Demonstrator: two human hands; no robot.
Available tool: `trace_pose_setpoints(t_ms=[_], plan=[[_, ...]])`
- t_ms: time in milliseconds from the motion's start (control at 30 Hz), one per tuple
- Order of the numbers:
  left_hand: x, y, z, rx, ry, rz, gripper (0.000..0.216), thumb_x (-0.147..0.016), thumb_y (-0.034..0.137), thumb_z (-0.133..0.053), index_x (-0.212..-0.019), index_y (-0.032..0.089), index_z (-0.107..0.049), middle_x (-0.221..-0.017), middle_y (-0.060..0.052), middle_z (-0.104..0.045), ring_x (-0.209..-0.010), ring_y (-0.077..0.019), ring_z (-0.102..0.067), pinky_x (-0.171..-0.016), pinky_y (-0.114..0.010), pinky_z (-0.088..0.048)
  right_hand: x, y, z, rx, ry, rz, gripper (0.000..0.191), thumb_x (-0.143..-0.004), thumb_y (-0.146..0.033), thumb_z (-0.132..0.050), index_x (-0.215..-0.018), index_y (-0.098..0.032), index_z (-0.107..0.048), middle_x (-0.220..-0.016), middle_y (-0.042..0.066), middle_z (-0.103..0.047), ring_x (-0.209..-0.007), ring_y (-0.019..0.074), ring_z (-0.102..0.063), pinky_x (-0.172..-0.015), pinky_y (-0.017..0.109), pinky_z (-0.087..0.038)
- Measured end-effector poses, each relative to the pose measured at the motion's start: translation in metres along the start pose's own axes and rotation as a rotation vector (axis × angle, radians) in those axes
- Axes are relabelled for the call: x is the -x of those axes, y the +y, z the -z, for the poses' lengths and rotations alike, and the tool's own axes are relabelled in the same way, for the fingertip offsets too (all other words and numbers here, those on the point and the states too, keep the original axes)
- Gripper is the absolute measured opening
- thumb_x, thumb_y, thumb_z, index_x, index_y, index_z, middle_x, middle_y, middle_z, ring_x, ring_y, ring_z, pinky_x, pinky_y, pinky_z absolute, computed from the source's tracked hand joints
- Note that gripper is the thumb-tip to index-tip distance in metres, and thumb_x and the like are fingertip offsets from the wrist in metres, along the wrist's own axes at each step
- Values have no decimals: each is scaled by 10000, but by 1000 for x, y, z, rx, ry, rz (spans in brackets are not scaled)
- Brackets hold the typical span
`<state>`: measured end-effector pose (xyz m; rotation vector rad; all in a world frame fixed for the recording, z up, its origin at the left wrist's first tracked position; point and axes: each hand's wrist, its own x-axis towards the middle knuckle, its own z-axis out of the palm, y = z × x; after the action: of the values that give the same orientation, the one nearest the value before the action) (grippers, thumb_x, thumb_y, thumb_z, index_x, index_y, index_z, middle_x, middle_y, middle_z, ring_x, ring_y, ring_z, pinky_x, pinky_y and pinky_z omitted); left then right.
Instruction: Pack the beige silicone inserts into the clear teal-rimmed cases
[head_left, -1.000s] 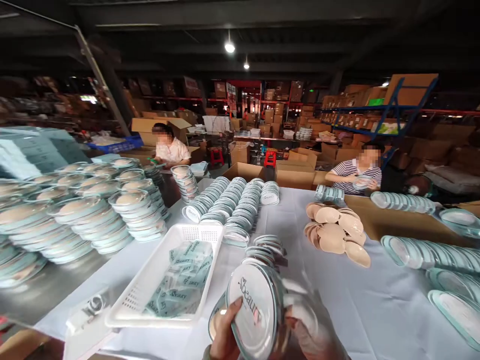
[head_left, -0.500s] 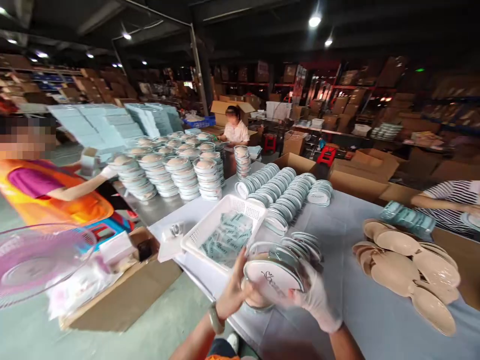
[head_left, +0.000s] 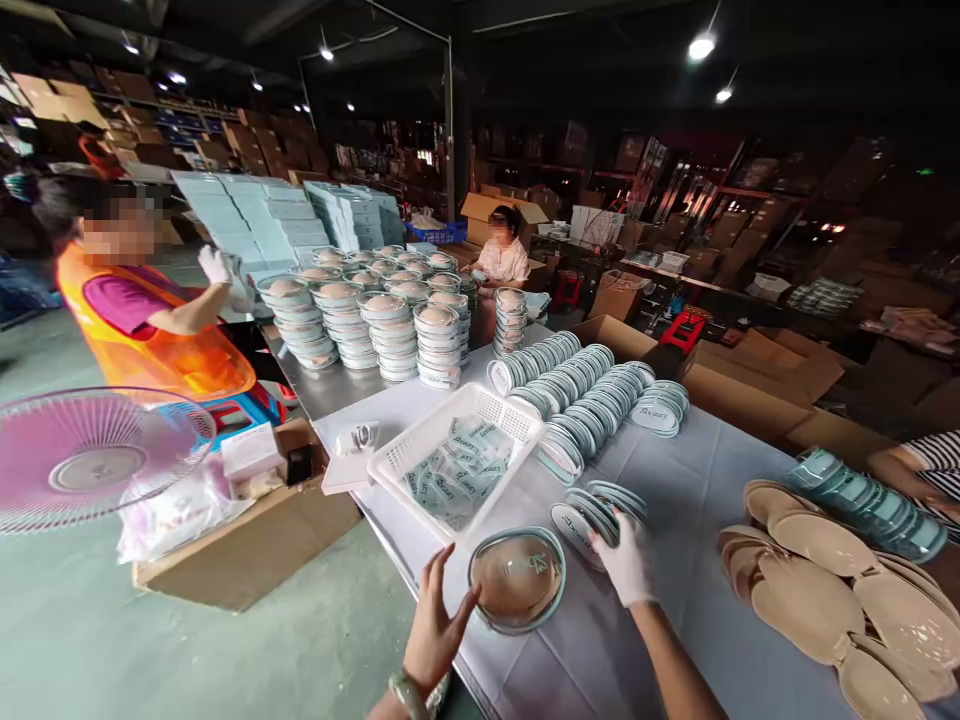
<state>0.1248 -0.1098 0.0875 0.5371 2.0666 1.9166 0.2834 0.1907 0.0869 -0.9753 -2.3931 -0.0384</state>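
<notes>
On the white-covered table (head_left: 679, 480) lies a round case (head_left: 517, 580) with pale-blue piping, its clear side up and a beige cup showing inside. My left hand (head_left: 436, 620), bare with a bangle at the wrist, is open at the case's left edge, fingers spread. To the right, my gloved right hand (head_left: 628, 562) grips an oval case (head_left: 576, 532) with white face and dark lettering, at the front of a short leaning group. The thumb is on its face; the other fingers are partly hidden behind it.
A white basket (head_left: 382, 470) of printed packets stands ahead, left of rows of leaning cases (head_left: 592, 400). Beige cups (head_left: 810, 605) are heaped at right. Stacks of filled cases (head_left: 382, 320) stand behind. A pink fan (head_left: 97, 460) and a co-worker in an orange vest (head_left: 142, 320) are left.
The case held between both hands is no longer in them; a case lies clear side up before me. My right hand has moved to the leaning group, and my left hand has opened.
</notes>
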Motion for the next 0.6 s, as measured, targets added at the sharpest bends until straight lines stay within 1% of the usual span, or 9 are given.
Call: trace_pose_setpoints(t_ms=[67, 133, 200, 233, 333, 400, 467, 533, 600], plan=[[5, 24, 1, 50, 55, -73, 614, -781, 642, -704, -1216, 216, -626, -1330, -165, -606, -1323, -375, -532, -1142, -558, -410, -22, 6, -4, 85, -249, -66, 271, -847, -366, -711, -1020, -158, -730, -1057, 141, -722, -999, 286, -675, -843, 360, -502], [13, 48, -6, 196, -100, -24, 471, -800, 610, -721, -1069, 225, -685, -1135, -126, -690, -1130, -335, -642, -998, -495, -510, -31, 8, 4, 92, -321, -69, 195, -879, -348, -659, -917, -174, -740, -986, 114, -724, -933, 250, -676, -783, 325, -469], [26, 66, -24, 401, -344, 190, 480, -766, 604, -774, -1031, 211, -698, -1040, -115, -716, -1028, -311, -681, -907, -446, -534, -30, 11, 32, 38, -262, -127, 254, -911, -380, -582, -861, -177, -727, -931, 103, -711, -863, 229, -665, -725, 312, -449], [33, 73, -37, 498, -442, 343, 572, -712, 613, -822, -1091, 205, -690, -1095, -131, -716, -1075, -324, -676, -912, -439, -529, -26, 12, 53, -22, -226, -154, 294, -912, -410, -557, -823, -177, -713, -896, 95, -702, -826, 221, -656, -706, 309, -446], [51, 87, -84, 676, -537, 756, 1059, -466, 652, -939, -1361, 220, -571, -1420, -194, -590, -1361, -407, -520, -994, -479, -490, -13, 13, 135, -297, -166, -170, 365, -882, -509, -558, -747, -187, -665, -749, 44, -661, -728, 193, -614, -688, 302, -461], [59, 99, -114, 806, -520, 798, 1150, -452, 610, -959, -1441, 235, -509, -1480, -186, -558, -1410, -426, -470, -1020, -496, -475, -1, 4, 185, -423, -228, -138, 368, -865, -523, -582, -701, -196, -625, -669, 9, -634, -667, 168, -577, -640, 281, -459], [62, 112, -137, 948, -533, 728, 984, -603, 549, -911, -1448, 232, -519, -1416, -154, -633, -1351, -393, -543, -1026, -469, -484, 14, -10, 216, -525, -249, -145, 398, -891, -527, -560, -682, -193, -613, -653, 7, -643, -642, 157, -577, -600, 264, -469], [63, 122, -152, 1008, -569, 757, 799, -750, 501, -814, -1440, 207, -541, -1277, -133, -725, -1210, -342, -655, -989, -429, -516, 33, -25, 224, -593, -129, -192, 438, -965, -517, -465, -828, -167, -690, -763, 49, -725, -710, 182, -660, -630, 270, -533], [63, 128, -160, 987, -558, 908, 695, -844, 458, -723, -1455, 191, -530, -1102, -109, -786, -1006, -293, -734, -891, -398, -554, 56, -38, 216, -534, 67, -144, 461, -1006, -466, -428, -1143, -117, -697, -1044, 135, -774, -943, 239, -735, -784, 322, -609]])
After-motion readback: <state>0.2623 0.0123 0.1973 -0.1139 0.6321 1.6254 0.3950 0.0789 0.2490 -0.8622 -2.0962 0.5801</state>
